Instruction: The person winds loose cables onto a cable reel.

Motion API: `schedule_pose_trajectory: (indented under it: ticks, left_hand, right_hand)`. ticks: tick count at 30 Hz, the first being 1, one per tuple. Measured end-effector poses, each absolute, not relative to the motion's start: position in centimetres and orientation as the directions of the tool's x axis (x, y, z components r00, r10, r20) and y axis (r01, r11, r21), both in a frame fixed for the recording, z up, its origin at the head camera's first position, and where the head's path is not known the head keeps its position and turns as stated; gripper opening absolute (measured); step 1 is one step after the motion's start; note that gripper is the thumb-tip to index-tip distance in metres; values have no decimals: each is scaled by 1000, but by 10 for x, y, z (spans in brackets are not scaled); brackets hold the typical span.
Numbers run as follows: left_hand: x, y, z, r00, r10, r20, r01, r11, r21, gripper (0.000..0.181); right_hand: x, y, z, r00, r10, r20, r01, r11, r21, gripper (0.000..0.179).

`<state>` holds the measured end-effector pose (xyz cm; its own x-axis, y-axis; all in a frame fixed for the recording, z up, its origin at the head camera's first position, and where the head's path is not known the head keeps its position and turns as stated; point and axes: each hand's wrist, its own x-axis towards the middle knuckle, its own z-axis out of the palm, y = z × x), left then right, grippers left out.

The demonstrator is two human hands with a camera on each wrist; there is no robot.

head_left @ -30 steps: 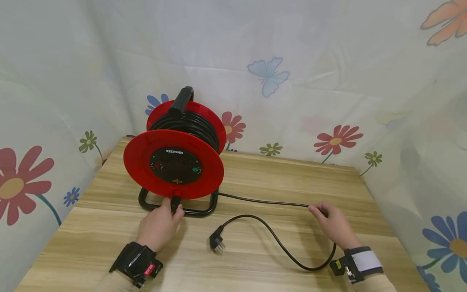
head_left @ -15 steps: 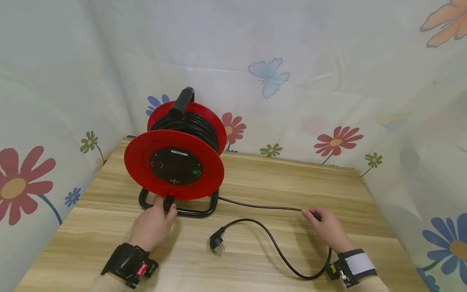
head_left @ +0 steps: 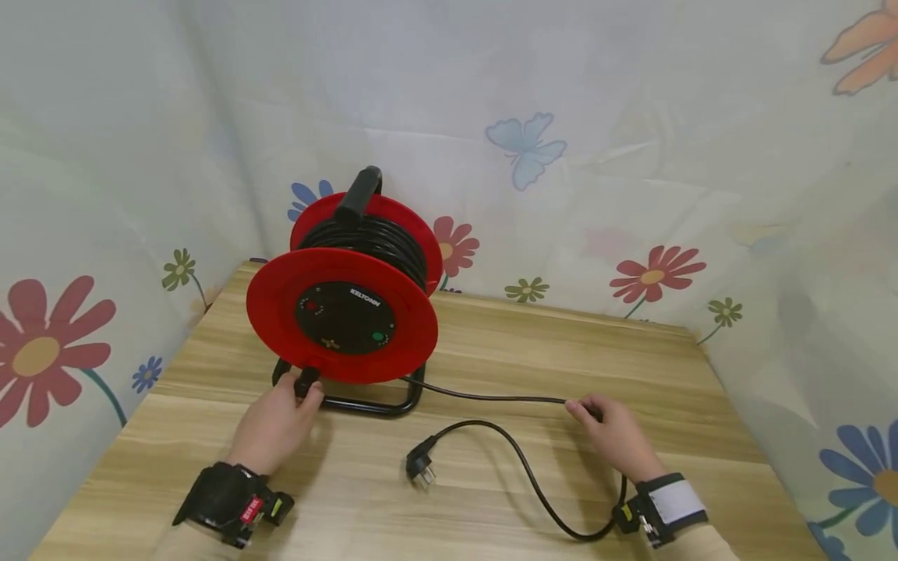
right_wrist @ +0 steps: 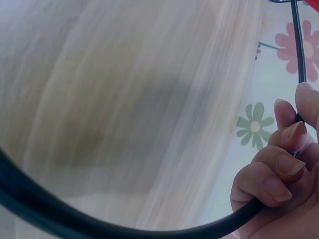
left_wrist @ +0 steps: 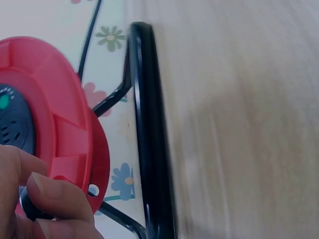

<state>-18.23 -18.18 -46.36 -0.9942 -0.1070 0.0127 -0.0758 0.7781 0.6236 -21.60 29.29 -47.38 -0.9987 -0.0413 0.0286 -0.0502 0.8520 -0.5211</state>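
Note:
A red cable reel wound with black cable stands on its black tubular frame at the left of the table. My left hand grips the black crank knob at the lower edge of the reel's front disc. In the right wrist view, the fingers of my right hand curl round the black cable. From the reel's underside the cable runs right to that hand, then loops back to the plug, which lies on the table near the middle with its prongs toward me.
The wooden table meets a pale flowered cloth at the back and both sides. A black carrying handle tops the reel frame. Wrist cameras are strapped to both wrists.
The reel's disc has turned clockwise, its knob moving left with my left hand. My right hand has drifted left toward the reel, still holding the cable. The plug has stayed about where it was.

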Motion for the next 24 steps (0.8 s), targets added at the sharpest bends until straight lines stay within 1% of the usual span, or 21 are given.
schedule_pose_trajectory:
  ticks: [6,13,19,24]
  left_hand:
    - [-181,-189,-462,-992,-129,2,-91,709,700,51]
    - [-179,-197,-459,-981,-193,18,-113,646,755,54]
    - [-177,-204,-455,-966,-257,20,-135,570,810,58]
    - [-176,-207,-451,-958,-286,27,-129,510,850,58]
  right_hand:
    - [-218,287,-476,-999,-42,22,-48,849,-525,47]
    - [-222,277,-477,-998,-53,40,-67,846,-528,45]
    - [-226,268,-478,-994,-86,60,-105,834,-541,45]
    - [-228,262,-478,-991,-109,76,-132,831,-540,44]
